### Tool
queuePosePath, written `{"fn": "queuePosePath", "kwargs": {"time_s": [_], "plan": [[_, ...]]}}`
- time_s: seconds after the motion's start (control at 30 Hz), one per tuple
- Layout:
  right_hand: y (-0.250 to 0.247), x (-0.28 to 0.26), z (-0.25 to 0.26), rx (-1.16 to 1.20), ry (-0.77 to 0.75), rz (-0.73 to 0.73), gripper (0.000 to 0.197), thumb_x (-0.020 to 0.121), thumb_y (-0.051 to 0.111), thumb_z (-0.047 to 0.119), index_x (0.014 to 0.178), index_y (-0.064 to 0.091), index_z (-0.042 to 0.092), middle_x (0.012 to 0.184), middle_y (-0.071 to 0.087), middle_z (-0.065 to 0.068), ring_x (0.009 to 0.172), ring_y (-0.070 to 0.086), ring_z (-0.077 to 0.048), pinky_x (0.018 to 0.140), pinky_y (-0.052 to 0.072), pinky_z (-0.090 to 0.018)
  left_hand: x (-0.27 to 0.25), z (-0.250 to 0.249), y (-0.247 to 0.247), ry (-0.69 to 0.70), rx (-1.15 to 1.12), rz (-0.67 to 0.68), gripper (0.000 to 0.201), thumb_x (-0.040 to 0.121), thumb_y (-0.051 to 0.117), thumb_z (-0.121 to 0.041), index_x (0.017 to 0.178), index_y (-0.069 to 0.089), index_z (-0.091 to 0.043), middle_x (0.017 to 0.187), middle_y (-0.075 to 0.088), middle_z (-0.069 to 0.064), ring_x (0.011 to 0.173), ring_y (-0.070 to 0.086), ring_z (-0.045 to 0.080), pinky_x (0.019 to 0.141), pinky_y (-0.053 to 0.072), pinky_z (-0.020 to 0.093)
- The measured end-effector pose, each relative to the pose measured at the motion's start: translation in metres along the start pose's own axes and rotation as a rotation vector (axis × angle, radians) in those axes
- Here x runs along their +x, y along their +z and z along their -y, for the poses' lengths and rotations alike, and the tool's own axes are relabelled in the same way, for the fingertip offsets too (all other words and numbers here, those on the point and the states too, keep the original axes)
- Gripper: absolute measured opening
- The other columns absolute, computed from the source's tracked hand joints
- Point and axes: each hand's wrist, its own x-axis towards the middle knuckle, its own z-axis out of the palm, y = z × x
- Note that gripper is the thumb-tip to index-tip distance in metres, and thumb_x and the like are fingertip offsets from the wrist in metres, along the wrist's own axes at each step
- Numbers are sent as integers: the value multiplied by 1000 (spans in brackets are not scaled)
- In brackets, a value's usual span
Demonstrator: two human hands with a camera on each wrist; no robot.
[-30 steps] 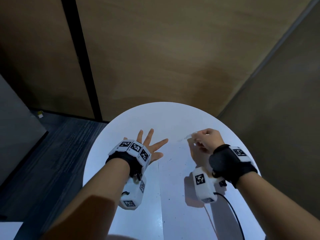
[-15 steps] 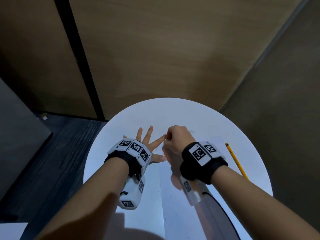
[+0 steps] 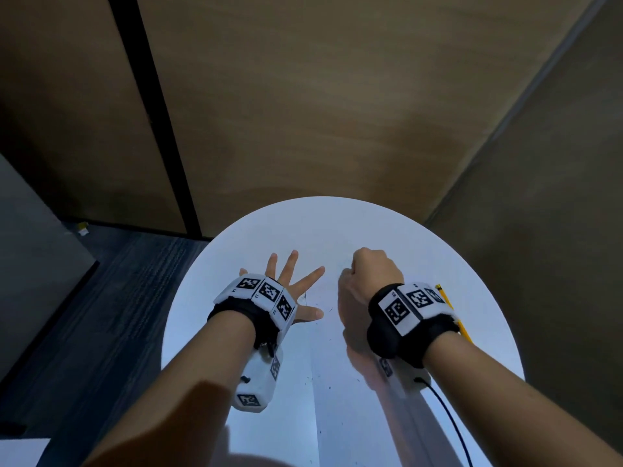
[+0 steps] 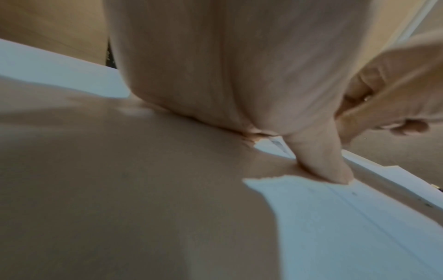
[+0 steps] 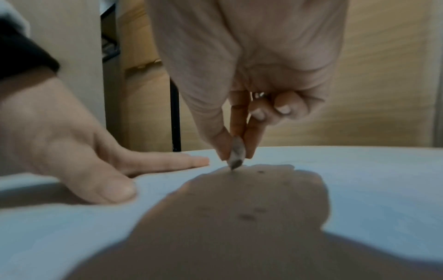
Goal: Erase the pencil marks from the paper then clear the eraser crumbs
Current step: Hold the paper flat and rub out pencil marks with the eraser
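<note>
2 hands work on 1 paper [image 3: 337,382]: the left hand [image 3: 296,291] presses flat, fingers spread wide; the right hand [image 3: 369,278] pinches 1 eraser [image 5: 236,153]; 1 pencil [image 3: 467,332] lies beside it.

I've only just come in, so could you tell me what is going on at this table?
A person is rubbing pencil marks off a white sheet of paper on a round white table. The left hand lies flat with fingers spread, pressing the paper down. The right hand pinches a small eraser, tip on the sheet. Dark crumbs are scattered there; a yellow pencil lies beside the right wrist.
</note>
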Motion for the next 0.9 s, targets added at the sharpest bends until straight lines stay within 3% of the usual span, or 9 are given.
{"fn": "queuePosePath", "kwargs": {"time_s": [0.13,0.3,0.43,0.53,0.63,0.7,0.9], "plan": [[12,-4,22,145,-91,95,13,86,55,12,96,62,7,98,63,-10,88,62,-27,70,48,-30,4,-1,4,-23,30,-25,76,81,29,-79,134,-23,-60,150,-36,-9,142,-25,28,104,3,71],[5,1,-9,86,12,41,9,88,53,16,89,58,9,96,63,-9,86,59,-27,66,44,-29,2,1,2,10,1,-13,75,79,28,-82,129,-25,-65,149,-38,-10,142,-26,29,104,1,71],[-6,8,-22,361,75,45,7,80,65,9,75,60,9,84,64,-8,78,57,-21,55,43,-24,4,1,3,14,2,-21,76,77,27,-84,128,-26,-65,148,-38,-11,142,-25,28,104,1,71],[-3,3,-9,499,46,8,2,79,64,8,77,63,6,79,64,-6,73,58,-18,53,42,-20,3,2,4,16,0,-23,75,78,26,-83,128,-26,-65,149,-38,-10,142,-25,29,104,1,71],[9,-4,1,319,-33,80,3,81,61,11,79,60,11,89,65,-7,82,61,-22,65,46,-26,3,1,3,19,-6,-17,75,79,28,-82,129,-25,-64,149,-37,-10,142,-25,29,104,1,71],[9,-3,-5,233,5,69,3,81,61,13,80,59,13,93,65,-8,85,61,-25,67,45,-28,3,1,2,18,-8,-14,75,79,28,-81,130,-24,-64,149,-37,-10,142,-25,29,104,1,71],[-2,4,-14,228,100,-1,14,82,59,9,91,64,0,91,64,-14,74,55,-27,68,49,-33,5,3,5,23,-5,-37,75,75,25,-85,129,-24,-66,150,-36,-11,142,-24,28,104,1,71]]}}
